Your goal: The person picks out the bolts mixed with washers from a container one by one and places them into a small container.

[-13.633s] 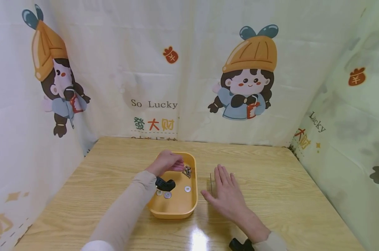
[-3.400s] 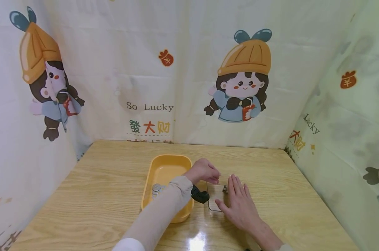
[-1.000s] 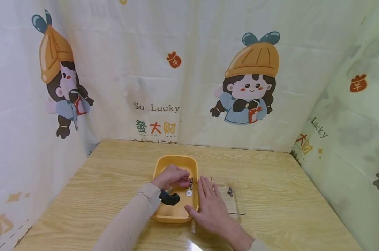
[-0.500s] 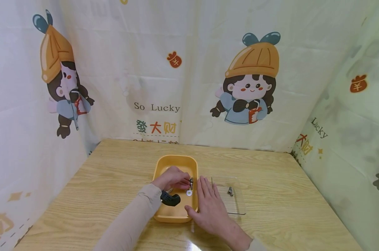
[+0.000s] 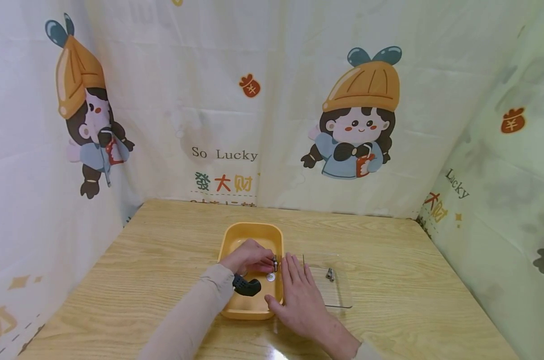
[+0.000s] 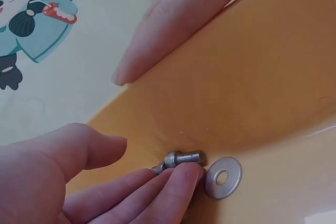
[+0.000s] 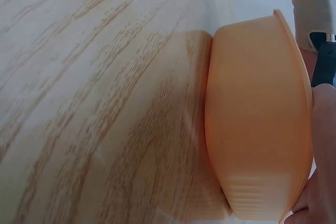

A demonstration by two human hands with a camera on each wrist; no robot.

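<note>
My left hand [image 5: 248, 256] reaches down into a yellow plastic bin [image 5: 249, 314]. In the left wrist view its fingers [image 6: 176, 190] touch a socket-head screw [image 6: 188, 158], while the thumb stands apart from them. Part of a second screw shows behind the fingers. A flat metal washer [image 6: 223, 178] lies by the screw's end. My right hand [image 5: 302, 302] rests with straight fingers along the bin's right rim, and the right wrist view shows the bin's outer wall [image 7: 257, 114] beside it. Parts of the bin floor are hidden under my left hand.
A shallow clear tray [image 5: 339, 305] with a few screws [image 5: 330, 274] lies right of the bin, partly behind my right hand. The wooden table [image 5: 389, 270] carries both. Printed cloth [image 5: 281, 125] hangs at the back and sides.
Earlier my left hand was over the clear tray; now it is back in the bin. My right hand has moved from the tray to the bin's rim. Lately only the left fingers shift slightly.
</note>
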